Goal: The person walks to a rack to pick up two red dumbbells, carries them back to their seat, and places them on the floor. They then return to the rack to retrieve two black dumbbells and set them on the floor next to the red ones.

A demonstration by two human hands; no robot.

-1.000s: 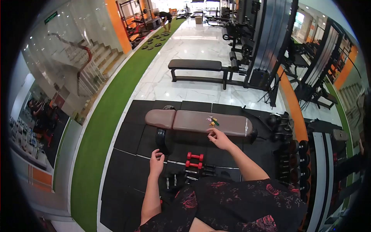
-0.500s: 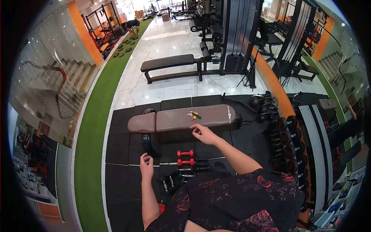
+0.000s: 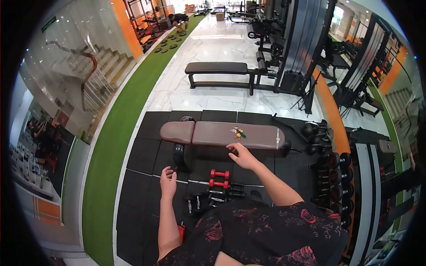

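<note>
My right hand (image 3: pixel 242 155) hovers with loosely curled fingers at the near edge of a brown padded bench (image 3: pixel 257 136), holding nothing. A small bunch of colourful items (image 3: pixel 237 131) lies on the bench top just beyond it. My left hand (image 3: pixel 168 181) is open, held above the black rubber floor mat (image 3: pixel 142 155) near the bench's wheel (image 3: pixel 179 157). Two red dumbbells (image 3: pixel 219 178) lie on the mat between my hands, with several black dumbbells (image 3: pixel 222 194) just in front of my lap.
A rack of black dumbbells (image 3: pixel 338 177) runs along the right. A second black bench (image 3: pixel 216 68) and weight machines (image 3: pixel 293 40) stand farther off on the marble floor. A green turf strip (image 3: pixel 115 133) lies left. A person (image 3: pixel 179 18) bends over far back.
The view swung slightly right and up. My right hand stays at the bench's near edge; my left hand remains over the mat, holding nothing.
</note>
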